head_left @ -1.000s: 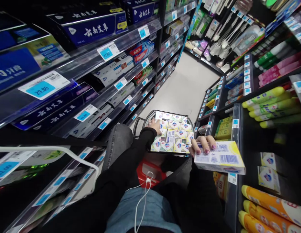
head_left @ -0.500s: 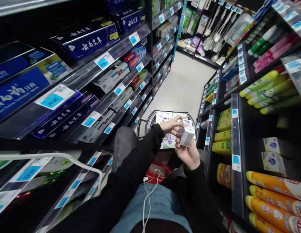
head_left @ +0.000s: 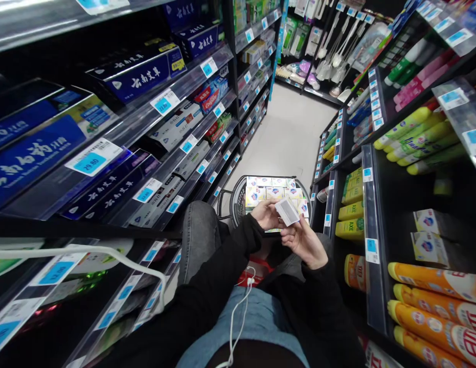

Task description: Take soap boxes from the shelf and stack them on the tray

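Between my two hands I hold a small white soap box (head_left: 287, 212), its face with a grey printed panel turned up. My left hand (head_left: 265, 214) grips the box by its left side, fingers partly behind it. My right hand (head_left: 304, 243) has its fingers closed on the lower right edge. Just beyond and below lies a round dark basket (head_left: 240, 199) with a handle at its left. Rows of similar soap boxes (head_left: 275, 192) with a blue and red logo lie in it, partly covered by my hands.
Toothpaste boxes (head_left: 141, 79) fill the left shelves behind price tags (head_left: 94, 159). To the right stand yellow AXE packs (head_left: 350, 212), orange bottles (head_left: 433, 278) and two soap boxes (head_left: 429, 248). A white cable (head_left: 107, 250) crosses the lower left. Pale floor (head_left: 287, 122) runs ahead between the shelves.
The soap box has turned so that its grey printed face points up. My left hand has moved from over its top to its left side, and more of the basket's boxes show.
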The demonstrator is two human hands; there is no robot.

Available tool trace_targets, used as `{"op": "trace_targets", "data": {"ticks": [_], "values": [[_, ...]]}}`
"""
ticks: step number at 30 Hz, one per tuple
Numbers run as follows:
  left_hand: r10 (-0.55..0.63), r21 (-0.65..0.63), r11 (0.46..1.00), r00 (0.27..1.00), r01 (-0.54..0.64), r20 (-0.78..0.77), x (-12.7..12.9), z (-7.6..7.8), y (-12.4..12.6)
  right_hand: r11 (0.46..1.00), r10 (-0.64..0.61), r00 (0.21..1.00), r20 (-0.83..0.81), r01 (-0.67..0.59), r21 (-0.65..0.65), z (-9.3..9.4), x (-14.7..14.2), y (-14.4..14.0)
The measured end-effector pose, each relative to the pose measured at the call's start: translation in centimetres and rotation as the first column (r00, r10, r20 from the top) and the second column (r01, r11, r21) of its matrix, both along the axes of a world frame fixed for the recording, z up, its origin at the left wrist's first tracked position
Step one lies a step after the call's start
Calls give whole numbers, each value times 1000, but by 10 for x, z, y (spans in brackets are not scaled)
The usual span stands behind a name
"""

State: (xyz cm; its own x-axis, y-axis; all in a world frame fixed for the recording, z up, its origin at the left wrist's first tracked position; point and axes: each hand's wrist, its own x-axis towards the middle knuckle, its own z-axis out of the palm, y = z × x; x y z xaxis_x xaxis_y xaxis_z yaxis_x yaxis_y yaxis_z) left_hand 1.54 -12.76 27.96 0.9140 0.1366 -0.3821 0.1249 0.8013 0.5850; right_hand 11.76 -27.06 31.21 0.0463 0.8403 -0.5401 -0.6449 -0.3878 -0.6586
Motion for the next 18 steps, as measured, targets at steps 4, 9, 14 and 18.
{"op": "trace_targets", "data": {"ticks": [4,9,14,18], "values": [[153,-224,962,988,-156,-34,-8,6,-20,996,-75,785,615,31,83,3,16,-18],[124,-309,944,992,-117,4,-18,16,-35,938,-215,380,900,-175,298,21,38,-23],[-31,-256,964,986,72,163,-19,17,-50,816,-18,306,952,-546,191,37,42,-13],[-200,-47,978,977,203,75,-18,0,-55,769,92,159,983,-638,31,31,50,-7]]}}
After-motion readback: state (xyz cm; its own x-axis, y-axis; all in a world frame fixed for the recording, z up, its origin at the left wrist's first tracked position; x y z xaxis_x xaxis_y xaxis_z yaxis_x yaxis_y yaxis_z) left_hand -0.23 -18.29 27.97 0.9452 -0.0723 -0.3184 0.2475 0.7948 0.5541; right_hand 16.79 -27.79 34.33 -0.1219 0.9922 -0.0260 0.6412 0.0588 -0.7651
